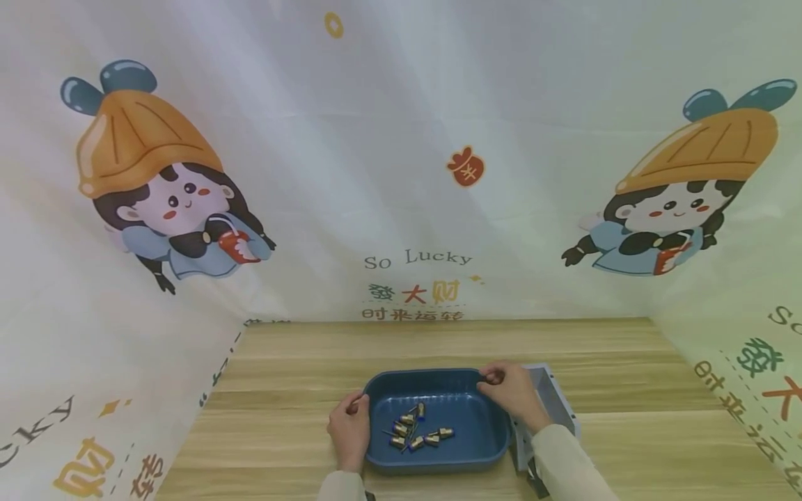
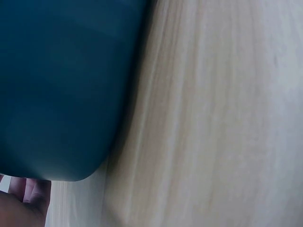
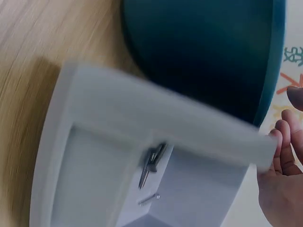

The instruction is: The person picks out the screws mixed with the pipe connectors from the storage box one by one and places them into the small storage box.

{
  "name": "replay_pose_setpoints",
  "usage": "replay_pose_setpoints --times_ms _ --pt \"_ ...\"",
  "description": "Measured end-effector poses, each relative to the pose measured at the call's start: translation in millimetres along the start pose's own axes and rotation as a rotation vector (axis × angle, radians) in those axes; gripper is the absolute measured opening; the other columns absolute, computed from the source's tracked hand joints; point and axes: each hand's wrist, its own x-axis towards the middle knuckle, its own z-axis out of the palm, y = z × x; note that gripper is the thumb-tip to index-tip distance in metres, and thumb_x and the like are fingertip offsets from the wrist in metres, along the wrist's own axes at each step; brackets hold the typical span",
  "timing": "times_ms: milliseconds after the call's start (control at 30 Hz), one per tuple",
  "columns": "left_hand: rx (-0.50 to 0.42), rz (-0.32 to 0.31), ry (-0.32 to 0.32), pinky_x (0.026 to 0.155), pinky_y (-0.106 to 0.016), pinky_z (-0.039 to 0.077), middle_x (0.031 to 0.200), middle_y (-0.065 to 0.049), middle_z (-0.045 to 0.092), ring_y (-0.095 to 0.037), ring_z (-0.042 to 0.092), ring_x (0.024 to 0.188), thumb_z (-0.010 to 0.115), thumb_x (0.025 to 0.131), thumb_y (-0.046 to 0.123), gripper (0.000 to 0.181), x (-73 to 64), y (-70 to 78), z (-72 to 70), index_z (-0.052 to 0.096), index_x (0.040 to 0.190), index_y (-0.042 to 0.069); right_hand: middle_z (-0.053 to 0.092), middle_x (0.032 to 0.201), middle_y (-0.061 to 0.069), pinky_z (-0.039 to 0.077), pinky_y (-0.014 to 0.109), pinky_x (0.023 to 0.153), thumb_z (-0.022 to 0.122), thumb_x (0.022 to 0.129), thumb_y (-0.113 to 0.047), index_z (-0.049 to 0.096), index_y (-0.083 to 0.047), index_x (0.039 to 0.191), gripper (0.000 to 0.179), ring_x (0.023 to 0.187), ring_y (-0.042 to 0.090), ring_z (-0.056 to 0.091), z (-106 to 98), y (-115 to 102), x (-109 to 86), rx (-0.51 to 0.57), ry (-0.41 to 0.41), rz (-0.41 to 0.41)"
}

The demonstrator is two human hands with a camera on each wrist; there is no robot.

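Note:
A dark blue tray point(image 1: 464, 445) with rounded corners stands on the table. Inside it, left of the middle, lie several small brass fittings point(image 1: 416, 442) with blue ends, and thin metal pieces among them. My left hand point(image 1: 349, 428) grips the tray's left side at the rim; its fingertips touch the tray wall point(image 2: 61, 142) in the left wrist view. At the far right corner, my right hand point(image 1: 514, 393) holds the rim between thumb and curled fingers. Part of that grip is out of sight in the right wrist view, where the right hand point(image 3: 284, 184) appears at the edge.
Right of the tray, under my right forearm, is a grey box point(image 1: 564, 396) with compartments; a few dark screws point(image 3: 150, 163) lie in it. The wood-grain table point(image 1: 282, 390) meets a printed cloth backdrop point(image 1: 401, 209) at the back and both sides.

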Motion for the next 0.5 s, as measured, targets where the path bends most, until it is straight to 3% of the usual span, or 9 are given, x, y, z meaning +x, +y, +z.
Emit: replay_pose_setpoints --times_ms 500 --pt "0.003 -0.019 -0.003 0.066 -0.035 0.049 0.087 -0.019 0.072 -0.026 0.066 0.073 0.064 0.086 0.009 0.019 -1.4 2.9 -1.5 0.072 0.101 0.001 0.064 0.073 0.002 0.047 0.023 0.063 0.077 0.068 0.0 0.071 -0.003 0.082 0.016 0.068 0.009 0.054 41 -8 0.1 0.037 -0.033 -0.077"
